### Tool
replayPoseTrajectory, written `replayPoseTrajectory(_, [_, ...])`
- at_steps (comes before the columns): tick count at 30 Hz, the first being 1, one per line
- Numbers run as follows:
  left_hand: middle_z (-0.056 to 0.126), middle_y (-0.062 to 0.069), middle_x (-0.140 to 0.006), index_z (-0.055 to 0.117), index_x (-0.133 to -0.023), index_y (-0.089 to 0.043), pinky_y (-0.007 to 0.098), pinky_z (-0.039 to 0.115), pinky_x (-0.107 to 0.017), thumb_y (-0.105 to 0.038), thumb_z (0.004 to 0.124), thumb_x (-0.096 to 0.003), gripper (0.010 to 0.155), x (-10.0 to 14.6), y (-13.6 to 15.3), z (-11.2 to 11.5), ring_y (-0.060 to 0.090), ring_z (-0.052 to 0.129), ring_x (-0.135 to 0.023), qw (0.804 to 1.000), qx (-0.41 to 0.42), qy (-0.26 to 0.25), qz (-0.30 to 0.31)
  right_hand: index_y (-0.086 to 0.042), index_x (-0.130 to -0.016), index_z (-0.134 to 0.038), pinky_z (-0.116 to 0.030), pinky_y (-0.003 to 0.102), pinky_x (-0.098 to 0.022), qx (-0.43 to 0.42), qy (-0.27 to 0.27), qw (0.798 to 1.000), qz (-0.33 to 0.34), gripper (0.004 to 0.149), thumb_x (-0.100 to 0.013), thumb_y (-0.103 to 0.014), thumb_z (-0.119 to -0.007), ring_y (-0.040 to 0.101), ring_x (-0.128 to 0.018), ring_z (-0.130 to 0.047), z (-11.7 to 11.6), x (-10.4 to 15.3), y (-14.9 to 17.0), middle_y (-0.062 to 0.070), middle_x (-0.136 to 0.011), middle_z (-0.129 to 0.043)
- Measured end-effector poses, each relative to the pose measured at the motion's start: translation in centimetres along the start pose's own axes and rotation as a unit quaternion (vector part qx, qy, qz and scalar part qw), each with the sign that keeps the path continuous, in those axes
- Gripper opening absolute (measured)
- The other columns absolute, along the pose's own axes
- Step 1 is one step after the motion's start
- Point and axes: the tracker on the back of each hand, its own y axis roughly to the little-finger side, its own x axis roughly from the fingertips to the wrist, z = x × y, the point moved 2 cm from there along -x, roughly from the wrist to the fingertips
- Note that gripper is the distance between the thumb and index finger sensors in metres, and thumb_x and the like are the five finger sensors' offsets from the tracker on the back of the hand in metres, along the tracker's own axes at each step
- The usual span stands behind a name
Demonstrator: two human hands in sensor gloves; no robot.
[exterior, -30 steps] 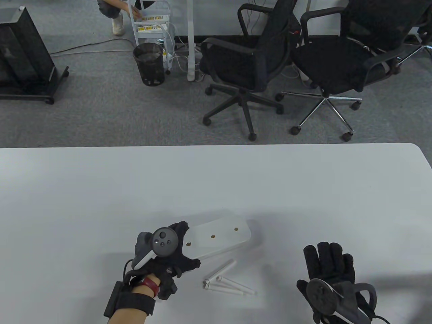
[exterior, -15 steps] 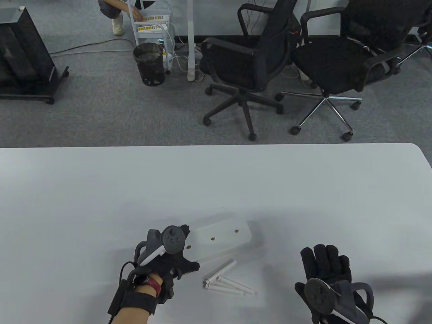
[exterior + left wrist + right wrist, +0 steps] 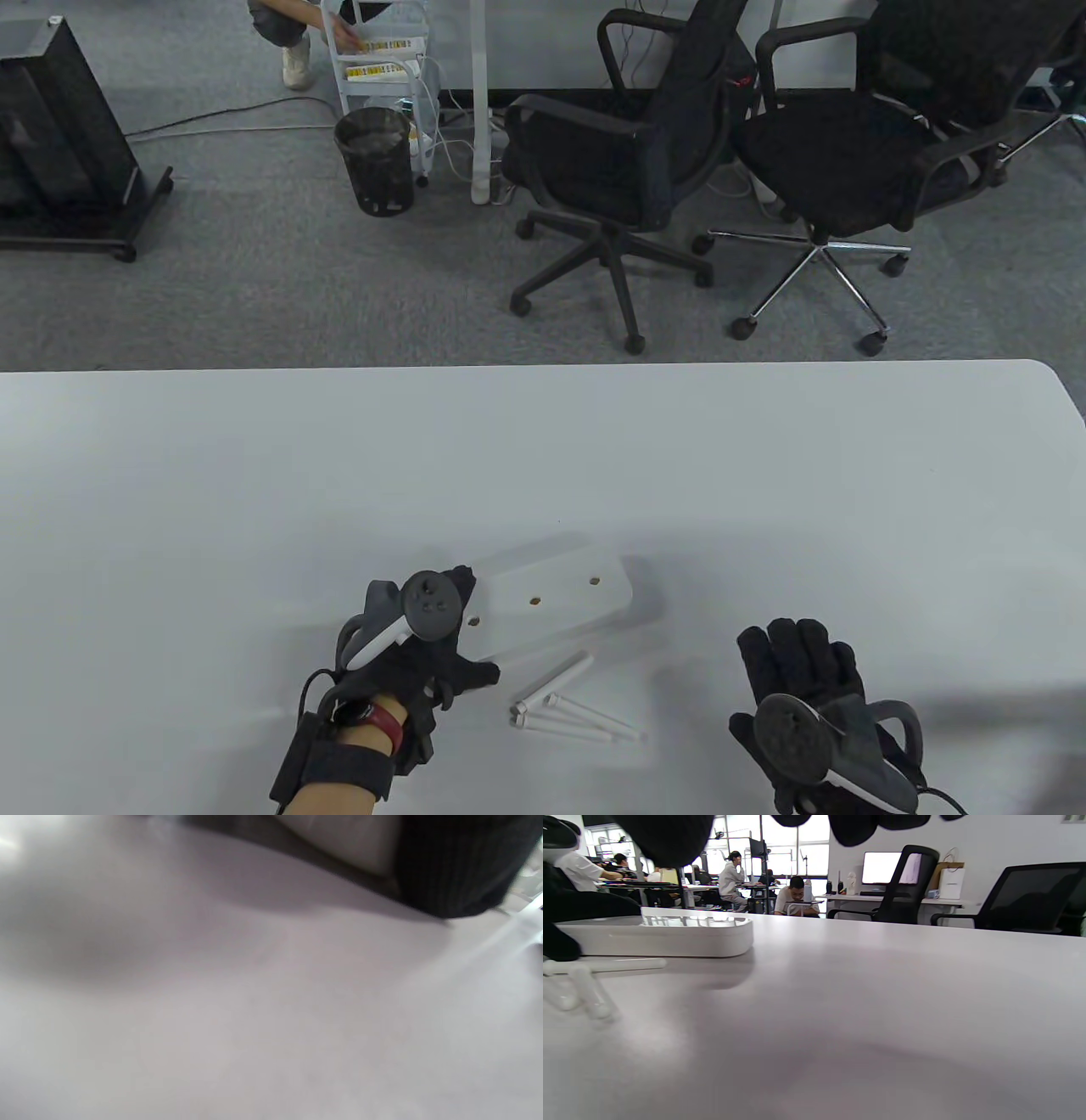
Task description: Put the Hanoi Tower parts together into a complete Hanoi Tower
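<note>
The white Hanoi Tower base (image 3: 560, 598) with three peg holes lies on the table (image 3: 543, 458); it also shows in the right wrist view (image 3: 670, 935). My left hand (image 3: 450, 628) grips its left end, thumb on the near side. Three white pegs (image 3: 568, 709) lie loose just in front of the base; they appear blurred in the right wrist view (image 3: 581, 984). My right hand (image 3: 797, 671) lies flat and empty on the table to the right of the pegs, fingers spread. The left wrist view shows only a blurred glove (image 3: 458, 866) and a bit of the base (image 3: 348, 836).
Two black office chairs (image 3: 628, 161) (image 3: 882, 144) stand beyond the table's far edge. A black waste bin (image 3: 375, 160) and a white cart (image 3: 377, 59) stand further back on the carpet.
My left hand has turned and drawn slightly toward me on the base's left end. My right hand has slid a little left and toward me. The pegs have not moved.
</note>
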Motion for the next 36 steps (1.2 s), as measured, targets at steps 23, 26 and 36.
replayPoseTrajectory(23, [0.012, 0.004, -0.117, 0.000, -0.106, -0.030, 0.059, 0.018, -0.078, -0.063, 0.090, -0.0386, 0.117, 0.0, 0.0, 0.1, 0.034, 0.014, -0.112, 1.000, 0.005, 0.003, 0.001, -0.010, -0.094, -0.061, -0.055, 0.064, -0.068, 0.082, -0.117, 0.980, 0.138, 0.066, -0.037, -0.036, -0.082, 0.047, -0.087, -0.071, -5.3, -4.5, -11.7, 0.019, -0.098, -0.072])
replayPoseTrajectory(26, [0.012, 0.004, -0.117, -0.001, -0.106, -0.030, 0.059, 0.017, -0.078, -0.063, 0.089, -0.0386, 0.117, 0.0, 0.0, 0.1, 0.034, 0.014, -0.112, 1.000, 0.006, 0.004, 0.001, -0.010, -0.094, -0.062, -0.056, 0.064, -0.067, 0.093, -0.118, 0.980, 0.129, 0.066, -0.037, -0.035, -0.083, 0.046, -0.086, -0.072, -5.9, -4.7, -12.0, 0.019, -0.096, -0.074])
replayPoseTrajectory(36, [0.011, 0.004, -0.117, -0.001, -0.106, -0.031, 0.059, 0.016, -0.078, -0.063, 0.089, -0.0387, 0.117, -0.1, 0.2, 0.2, 0.034, 0.013, -0.112, 1.000, 0.008, 0.005, 0.001, -0.011, -0.089, -0.065, -0.058, 0.063, -0.066, 0.114, -0.112, 0.982, 0.100, 0.060, -0.036, -0.034, -0.083, 0.041, -0.077, -0.077, -6.9, -5.2, -12.4, 0.015, -0.084, -0.079])
